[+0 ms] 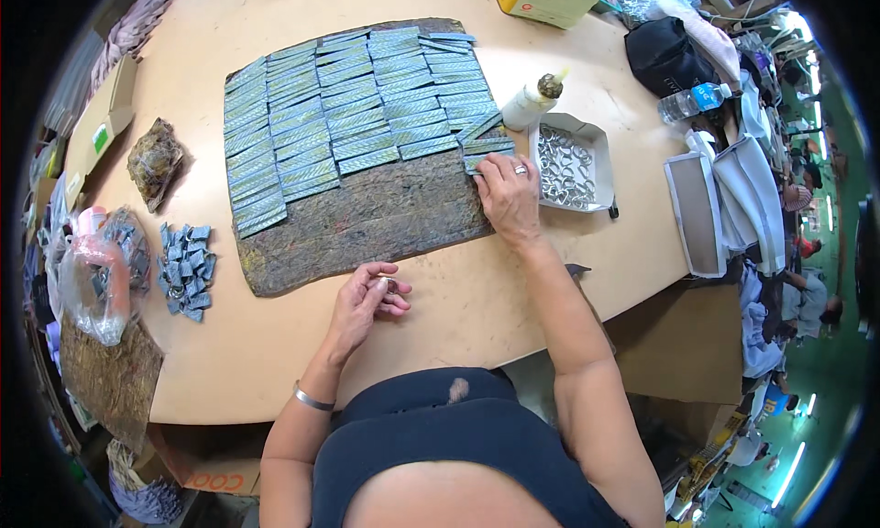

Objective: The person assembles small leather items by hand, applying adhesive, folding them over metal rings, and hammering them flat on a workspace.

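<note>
Lying sideways (right end slightly farther), a blue strip (488, 147) meets the right hand (509, 196), grip unclear.

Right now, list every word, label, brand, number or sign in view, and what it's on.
Locations only; I don't copy printed text:
Brown box under the table: large red lettering.
Black bag: small pale lettering, too small to read surely.
Clear bottle: blue label, print too small.
Yellow box: printing, too small.
Open cardboard box: green label, print unreadable.
Blue shirt in the background: marking, small.
</note>
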`<action>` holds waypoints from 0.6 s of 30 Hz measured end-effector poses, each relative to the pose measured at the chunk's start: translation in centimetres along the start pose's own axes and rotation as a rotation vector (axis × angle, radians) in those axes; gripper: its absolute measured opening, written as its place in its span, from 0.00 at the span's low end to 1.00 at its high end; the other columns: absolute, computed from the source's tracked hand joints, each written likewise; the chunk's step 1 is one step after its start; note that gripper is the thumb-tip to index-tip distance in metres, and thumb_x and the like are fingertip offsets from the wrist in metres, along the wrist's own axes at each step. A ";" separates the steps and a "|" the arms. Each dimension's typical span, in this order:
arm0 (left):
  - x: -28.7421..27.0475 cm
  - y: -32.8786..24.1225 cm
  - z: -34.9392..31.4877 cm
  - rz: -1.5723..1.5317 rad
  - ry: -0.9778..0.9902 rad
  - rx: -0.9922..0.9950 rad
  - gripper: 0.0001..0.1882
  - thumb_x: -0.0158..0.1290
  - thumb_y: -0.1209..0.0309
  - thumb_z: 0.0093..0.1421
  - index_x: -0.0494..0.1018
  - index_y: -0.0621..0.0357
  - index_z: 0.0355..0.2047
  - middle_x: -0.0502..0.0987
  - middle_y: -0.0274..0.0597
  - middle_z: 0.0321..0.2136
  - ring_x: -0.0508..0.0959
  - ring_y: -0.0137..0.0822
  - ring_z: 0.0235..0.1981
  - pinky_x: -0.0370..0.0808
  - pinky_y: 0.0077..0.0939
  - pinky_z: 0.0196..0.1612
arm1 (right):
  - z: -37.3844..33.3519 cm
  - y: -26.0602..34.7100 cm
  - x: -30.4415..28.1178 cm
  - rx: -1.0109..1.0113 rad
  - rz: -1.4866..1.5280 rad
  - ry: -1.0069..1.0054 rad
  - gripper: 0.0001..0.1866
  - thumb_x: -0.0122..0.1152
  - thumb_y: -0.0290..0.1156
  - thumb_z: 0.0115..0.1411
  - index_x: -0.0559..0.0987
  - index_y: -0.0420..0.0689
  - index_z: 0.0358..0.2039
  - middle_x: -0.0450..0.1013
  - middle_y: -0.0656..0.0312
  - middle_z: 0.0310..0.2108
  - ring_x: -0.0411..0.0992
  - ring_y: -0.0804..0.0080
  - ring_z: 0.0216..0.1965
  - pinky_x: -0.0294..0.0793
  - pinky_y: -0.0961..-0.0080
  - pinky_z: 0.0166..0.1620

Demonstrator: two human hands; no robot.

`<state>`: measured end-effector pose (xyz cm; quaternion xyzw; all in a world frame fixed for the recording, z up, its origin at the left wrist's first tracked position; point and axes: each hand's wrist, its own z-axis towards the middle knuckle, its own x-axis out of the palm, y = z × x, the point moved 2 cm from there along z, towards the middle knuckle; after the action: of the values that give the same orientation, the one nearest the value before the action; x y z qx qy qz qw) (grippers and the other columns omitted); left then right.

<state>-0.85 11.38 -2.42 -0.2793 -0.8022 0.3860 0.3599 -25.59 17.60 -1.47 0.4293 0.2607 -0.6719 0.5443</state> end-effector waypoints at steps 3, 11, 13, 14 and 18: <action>0.2 -0.2 0.2 0.000 -0.004 -0.008 0.11 0.36 0.72 0.62 0.59 0.63 0.43 0.72 0.50 0.33 0.75 0.30 0.28 0.75 0.19 0.31 | 0.3 -0.8 0.1 -0.011 0.032 -0.008 0.08 0.58 0.29 0.46 0.72 0.46 0.30 0.69 0.64 0.32 0.68 0.68 0.37 0.58 0.64 0.48; 0.3 -0.3 0.3 -0.042 0.023 -0.056 0.06 0.37 0.73 0.61 0.60 0.61 0.36 0.72 0.50 0.35 0.76 0.33 0.30 0.76 0.23 0.33 | 1.3 -1.0 -1.8 0.099 0.230 0.236 0.06 0.55 0.29 0.47 0.72 0.42 0.26 0.67 0.58 0.28 0.67 0.62 0.35 0.62 0.63 0.45; 0.3 -0.5 0.3 -0.045 0.014 -0.072 0.05 0.38 0.73 0.61 0.61 0.61 0.36 0.72 0.50 0.35 0.76 0.33 0.30 0.76 0.24 0.32 | 1.1 -1.0 -1.6 0.172 0.402 0.254 0.07 0.56 0.29 0.46 0.72 0.40 0.24 0.66 0.57 0.29 0.66 0.60 0.35 0.64 0.66 0.43; 0.5 -0.5 0.5 -0.048 0.007 -0.080 0.05 0.38 0.73 0.61 0.61 0.60 0.36 0.72 0.50 0.35 0.76 0.34 0.29 0.76 0.24 0.32 | 1.0 -1.3 -1.9 0.163 0.380 0.251 0.07 0.56 0.29 0.46 0.72 0.40 0.24 0.66 0.57 0.29 0.65 0.60 0.36 0.64 0.67 0.42; 0.6 -0.3 0.5 -0.002 0.016 -0.066 0.05 0.38 0.73 0.61 0.61 0.61 0.36 0.72 0.48 0.32 0.76 0.32 0.28 0.76 0.23 0.32 | 0.9 -1.7 -1.9 0.172 0.309 0.269 0.07 0.58 0.31 0.44 0.74 0.43 0.23 0.67 0.61 0.30 0.63 0.63 0.38 0.63 0.66 0.41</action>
<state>-1.61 11.43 -2.18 -0.2931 -0.8120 0.3566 0.3572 -27.40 18.27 0.41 0.5947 0.2037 -0.5370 0.5626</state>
